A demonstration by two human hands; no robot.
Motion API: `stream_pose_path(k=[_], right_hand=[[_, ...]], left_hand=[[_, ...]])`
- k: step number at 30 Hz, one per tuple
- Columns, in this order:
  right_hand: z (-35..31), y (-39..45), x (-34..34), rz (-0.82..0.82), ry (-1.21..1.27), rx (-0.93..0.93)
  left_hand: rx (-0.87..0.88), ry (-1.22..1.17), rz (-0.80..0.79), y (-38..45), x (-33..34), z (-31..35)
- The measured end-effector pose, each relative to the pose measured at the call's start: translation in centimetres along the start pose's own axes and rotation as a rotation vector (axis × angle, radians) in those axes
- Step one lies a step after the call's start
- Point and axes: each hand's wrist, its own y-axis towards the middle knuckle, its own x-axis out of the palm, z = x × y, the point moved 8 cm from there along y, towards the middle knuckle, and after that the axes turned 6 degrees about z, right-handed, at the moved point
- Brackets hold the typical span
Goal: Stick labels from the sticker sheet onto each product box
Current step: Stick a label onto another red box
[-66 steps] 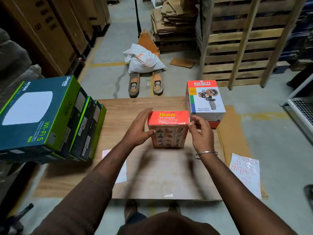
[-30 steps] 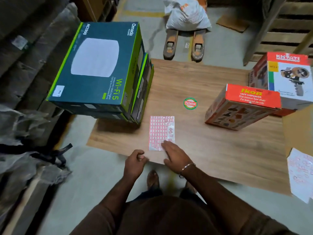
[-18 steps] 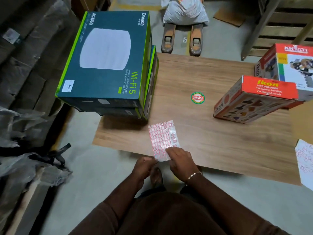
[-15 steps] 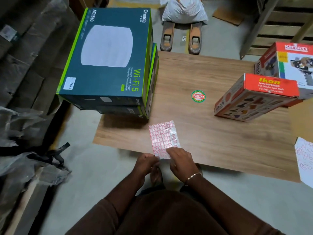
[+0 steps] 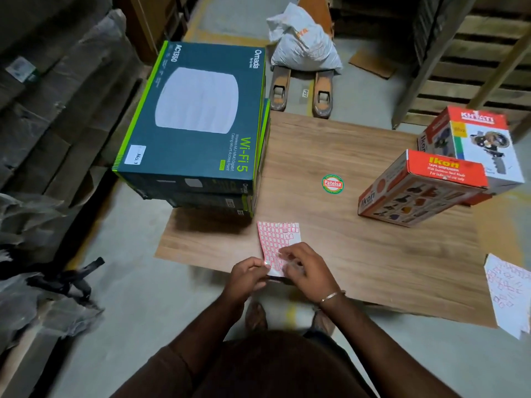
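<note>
One sticker sheet (image 5: 277, 242), gridded in red with a few cells bare, is held at the near edge of the surface (image 5: 373, 254), its near corner pinched by the left hand (image 5: 248, 278) while the right hand's (image 5: 306, 271) fingertips are curled onto it. A label is judged to be in peeling; next it must be lifted cleanly and carried to a box, perhaps the orange box (image 5: 416, 188), on which no label can be seen, whereas the teal box (image 5: 195, 122) is already marked.

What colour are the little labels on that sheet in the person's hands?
White with red borders, in a grid on the sticker sheet; the head view shows it.
</note>
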Motion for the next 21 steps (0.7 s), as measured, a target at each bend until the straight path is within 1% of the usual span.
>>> stream_pose_path(k=[3, 7, 9, 13, 21], right_hand=[[-1.9, 1.0, -2.1, 0.089, 0.057, 0.003], [-4.2, 1.6, -3.7, 0.104, 0.066, -0.048], [-5.0, 1.6, -4.2, 0.107, 0.066, -0.072], [-5.5, 1.3, -5.2, 0.128, 0.049, -0.100], [-6.2, 0.0, -6.5, 0.155, 0.057, -0.146]], left_hand=[[0.096, -0.056, -0.027, -0.6, 0.7, 2.3], [0.219, -0.090, -0.098, -1.7, 1.6, 4.8], [0.251, -0.113, -0.125, -2.3, 1.9, 5.6], [0.257, -0.155, -0.174, -3.0, 2.2, 6.2], [0.251, -0.225, -0.212, -3.8, 2.7, 6.9]])
